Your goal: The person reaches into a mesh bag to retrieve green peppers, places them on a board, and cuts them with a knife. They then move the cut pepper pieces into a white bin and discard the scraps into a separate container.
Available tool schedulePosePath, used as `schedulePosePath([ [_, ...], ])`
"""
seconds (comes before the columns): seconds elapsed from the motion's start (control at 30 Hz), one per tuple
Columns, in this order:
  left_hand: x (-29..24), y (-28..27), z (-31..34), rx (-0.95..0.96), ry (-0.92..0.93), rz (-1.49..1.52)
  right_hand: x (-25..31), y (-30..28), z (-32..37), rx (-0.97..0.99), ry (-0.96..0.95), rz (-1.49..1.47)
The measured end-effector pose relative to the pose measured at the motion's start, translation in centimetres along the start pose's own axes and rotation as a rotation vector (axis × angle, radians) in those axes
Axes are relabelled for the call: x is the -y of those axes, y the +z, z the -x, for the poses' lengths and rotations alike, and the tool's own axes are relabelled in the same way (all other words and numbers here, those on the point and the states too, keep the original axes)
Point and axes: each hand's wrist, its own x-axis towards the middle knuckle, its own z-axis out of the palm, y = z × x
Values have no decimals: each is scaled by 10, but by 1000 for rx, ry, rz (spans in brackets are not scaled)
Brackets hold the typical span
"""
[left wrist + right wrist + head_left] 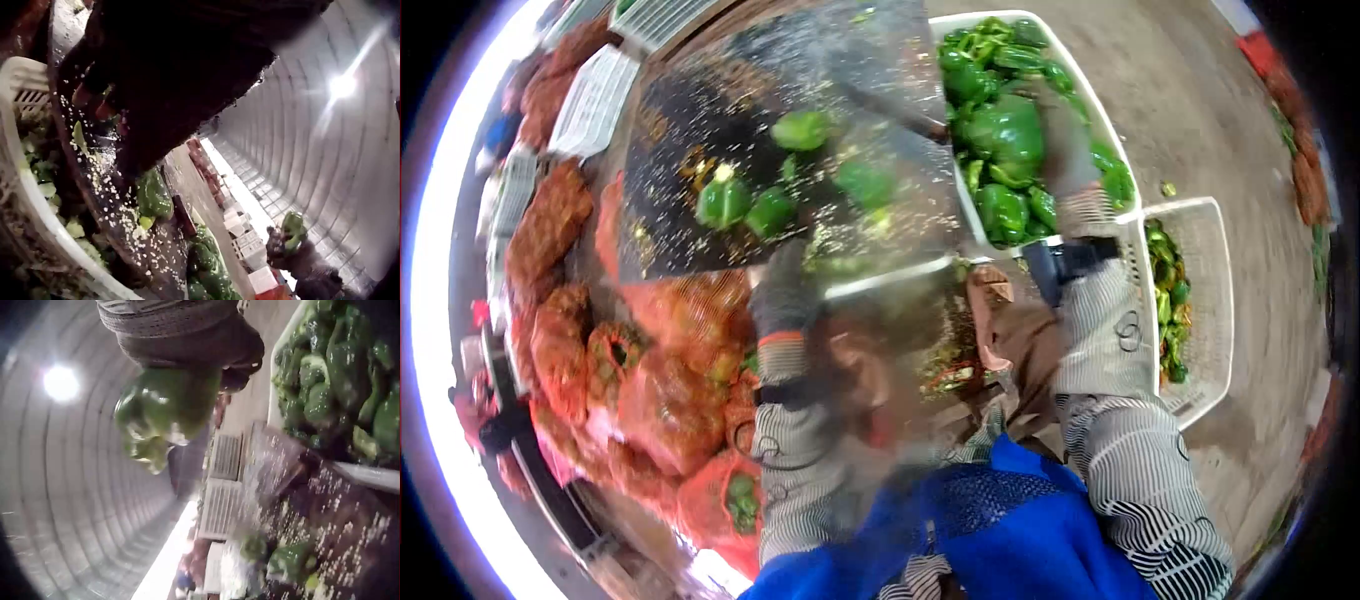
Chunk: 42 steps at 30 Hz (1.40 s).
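My right hand [1065,140], in a dark glove, grips a large green bell pepper [169,409] by one end above the white basket [1115,130]. That basket is heaped with green peppers [1005,210]. My gloved left hand [785,290] is at the near edge of a black board [690,255] strewn with pale seeds. Bare fingertips [105,111] show low over the board in the left wrist view, the rest of the hand in deep shadow; no thing shows in its hold. Several green peppers lie just past it, including one pepper [770,212] near its fingers.
A second white basket [1205,300] with pepper scraps stands at the right. Below the board's near edge is a white-rimmed bin [47,219] with green pieces. Red mesh sacks [660,410] crowd the left, and white crates [595,100] stand at the back left.
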Motion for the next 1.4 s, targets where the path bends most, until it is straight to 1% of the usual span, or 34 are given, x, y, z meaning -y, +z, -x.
schedulePosePath([
  [0.03,2,-1,-2,-76,-6,4,41,-8,7,-161,528,-473],
  [0.07,2,1,-6,-148,-2,10,14,-29,1,-309,429,-156],
  [0.13,5,8,-22,-416,176,102,-68,-57,-10,-278,168,708],
  [0.2,7,9,-45,-556,211,34,-71,-34,10,179,328,1163],
  [0.23,6,7,-57,-558,214,30,-46,-16,20,339,426,1273],
  [0.3,-12,0,-74,-379,264,145,-43,-11,22,291,402,1275],
  [0.33,-27,3,-79,-220,203,127,-50,-12,20,244,371,1267],
  [0.4,-67,12,-78,-102,116,-69,-34,-10,22,206,288,1279],
  [0.43,-88,6,-78,-11,126,-21,-28,-5,20,213,232,1256],
  [0.47,-81,22,-92,-2,229,-10,-21,2,19,217,174,1233],
  [0.53,-111,0,-84,130,102,26,-25,20,24,199,-39,1002],
  [0.57,-109,6,-86,135,112,22,2,29,30,325,-57,806],
  [0.6,-102,17,-89,87,166,22,10,41,34,416,-41,614],
  [0.63,-98,21,-90,35,217,22,9,58,41,427,-146,546],
  [0.67,-100,17,-84,31,221,17,31,69,53,465,-106,383],
  [0.7,-102,8,-71,20,312,27,24,81,51,620,-87,204],
  [0.73,-103,-1,-57,13,402,39,18,92,55,617,-88,199],
  [0.77,-121,-29,-39,126,446,156,16,102,60,656,-91,103],
  [0.8,-117,-28,-30,123,441,155,22,109,64,697,-97,9],
  [0.87,-108,-28,-17,-511,849,180,29,118,62,722,-56,7],
  [0.9,-116,-34,-11,-527,803,499,26,123,65,763,92,-384],
  [0.93,-124,-39,9,-483,558,774,23,127,67,784,241,-773],
  [0.97,-120,-39,6,-678,650,662,24,128,67,784,391,-1160],
  [1.0,-113,-36,2,-870,737,546,43,124,71,783,380,-1153],
  [1.03,-109,-23,3,-802,590,735,76,117,79,733,437,-1223],
  [1.07,-110,-24,8,-807,595,743,96,116,86,681,495,-1293],
  [1.1,-109,-24,12,-708,542,716,97,122,90,639,128,-1039],
  [1.17,-107,-27,18,-512,421,780,69,134,83,668,190,-994],
  [1.2,-108,-33,20,-519,409,781,49,142,78,693,250,-958],
  [1.27,-111,-47,21,-760,747,295,31,146,76,726,319,-924],
  [1.3,-100,-30,15,-631,506,552,26,143,75,798,233,-723],
  [1.33,-95,-25,16,-634,494,554,22,143,75,862,144,-519],
  [1.37,-93,-25,18,-661,481,492,37,140,93,571,-573,-223],
  [1.4,-91,-24,20,-685,471,426,37,145,93,578,-571,-225],
])
